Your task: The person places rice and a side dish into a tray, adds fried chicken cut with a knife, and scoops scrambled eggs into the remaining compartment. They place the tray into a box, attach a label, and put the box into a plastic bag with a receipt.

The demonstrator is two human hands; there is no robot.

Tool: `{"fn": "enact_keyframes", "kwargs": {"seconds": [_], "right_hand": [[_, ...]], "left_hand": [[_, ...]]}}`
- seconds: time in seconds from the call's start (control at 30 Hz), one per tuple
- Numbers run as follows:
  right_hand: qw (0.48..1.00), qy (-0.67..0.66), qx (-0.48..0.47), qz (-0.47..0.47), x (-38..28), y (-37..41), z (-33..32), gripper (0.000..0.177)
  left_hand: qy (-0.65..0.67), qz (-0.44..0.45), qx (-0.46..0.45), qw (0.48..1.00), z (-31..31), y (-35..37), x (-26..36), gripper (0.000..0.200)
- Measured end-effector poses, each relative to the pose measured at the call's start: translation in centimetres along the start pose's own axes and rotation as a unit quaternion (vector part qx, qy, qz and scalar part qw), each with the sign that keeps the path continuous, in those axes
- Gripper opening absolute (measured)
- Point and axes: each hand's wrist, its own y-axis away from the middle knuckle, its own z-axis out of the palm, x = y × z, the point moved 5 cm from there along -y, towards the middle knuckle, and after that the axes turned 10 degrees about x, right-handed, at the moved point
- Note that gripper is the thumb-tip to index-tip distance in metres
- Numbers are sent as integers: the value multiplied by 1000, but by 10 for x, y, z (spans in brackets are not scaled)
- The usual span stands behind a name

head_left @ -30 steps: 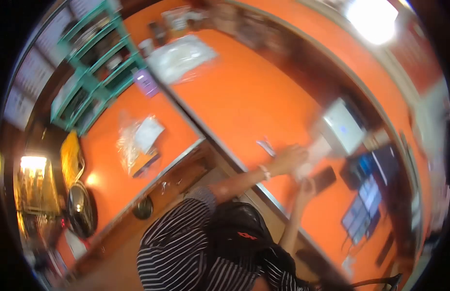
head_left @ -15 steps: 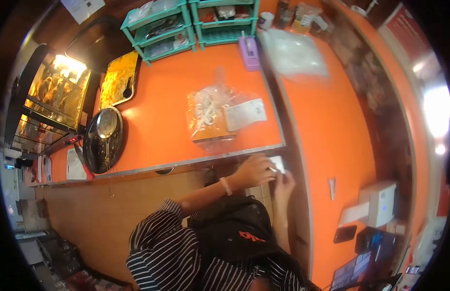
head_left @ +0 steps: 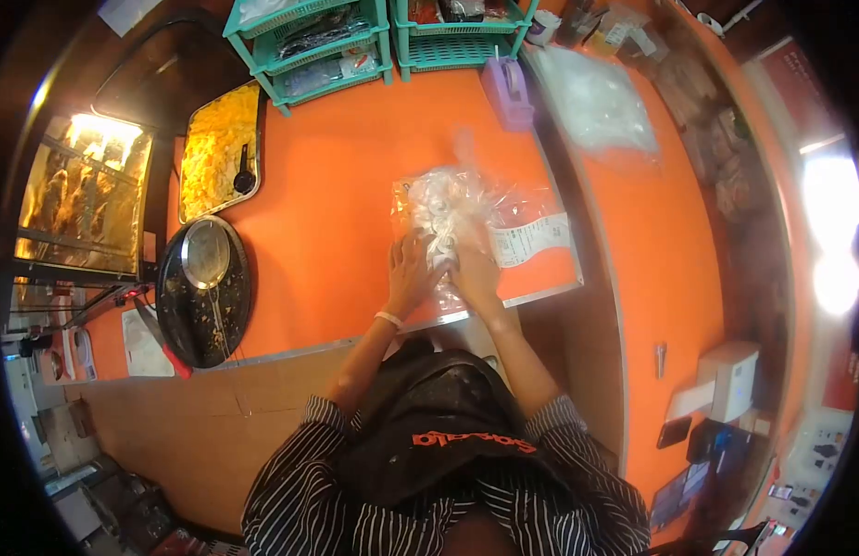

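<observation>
orange worktop [head_left: 337, 213] is carrying a clear bag [head_left: 452, 199], which is lying near the front edge, right in front of the person. both hands are resting on the bag's near end, side by side and almost touching. the left hand [head_left: 413, 269], with a pale band at the wrist, is lying flat with its fingers loosely spread over the bag's left corner. the right hand [head_left: 474, 271] is pressing on the plastic just beside it, fingers close together; whether it is pinching the plastic cannot be told. white rounded things are showing through the bag, too blurred to name. a receipt [head_left: 533, 239] is lying against the bag's right side, touching it. farther back a purple tape dispenser [head_left: 508, 91] is standing near teal drawers [head_left: 309, 42]. to the left a tray [head_left: 216, 148] of yellow food is sitting beside a round black pan [head_left: 205, 289]. a second bag [head_left: 598, 102] is lying on the raised worktop at right, well apart from the hands.
</observation>
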Motion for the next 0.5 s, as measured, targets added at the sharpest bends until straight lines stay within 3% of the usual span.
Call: {"fn": "enact_keyframes", "kwargs": {"seconds": [0.03,0.17,0.23,0.33,0.4,0.47,0.5], "right_hand": [[999,9,49,12,-1,2,-9,29],[992,-20,39,118,23,14,-19,36],[986,-51,-31,154,37,24,-14,39],[984,-136,65,93,26,45,-42,38],[981,-162,32,103,32,67,-40,39],[980,-168,40,103,50,101,-25,41],[979,-160,55,111,60,121,-16,42]], "left_hand": [[6,1,-2,1000,4,1,-4,44],[-14,18,6,1000,10,5,-17,41],[26,-33,28,999,6,0,-21,40],[88,-27,83,992,4,-32,-11,41],[81,10,76,994,15,-59,1,45],[-116,50,-6,992,44,-80,7,45],[-116,102,21,988,48,-87,16,42]]}}
